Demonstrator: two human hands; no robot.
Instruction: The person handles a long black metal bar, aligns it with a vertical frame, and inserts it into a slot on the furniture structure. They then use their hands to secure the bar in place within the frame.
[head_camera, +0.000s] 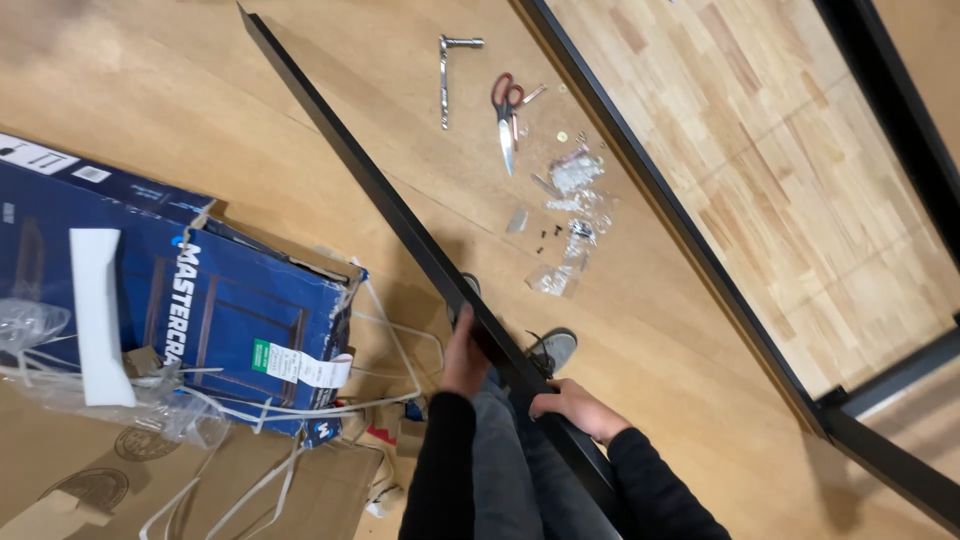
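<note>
Both hands, left hand (466, 352) and right hand (577, 408), close around the near end of 1 long black metal bar (400, 215); likely stiff, end-heavy, better gripped nearer its middle.

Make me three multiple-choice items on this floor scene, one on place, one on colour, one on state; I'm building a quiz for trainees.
1. Where do the scissors lie?
A. On the blue box
B. On the floor beside the metal wrench
C. In the person's left hand

2. What colour are the scissor handles?
A. Red
B. Green
C. Yellow

3. How is the long black bar held?
A. It lies untouched on the floor
B. One hand only
C. Both hands grip it

Answers:
1 B, they rest on the wooden floor just right of the wrench.
2 A, the loops show red.
3 C, the left hand and right hand both close on the bar near its lower end.
</note>
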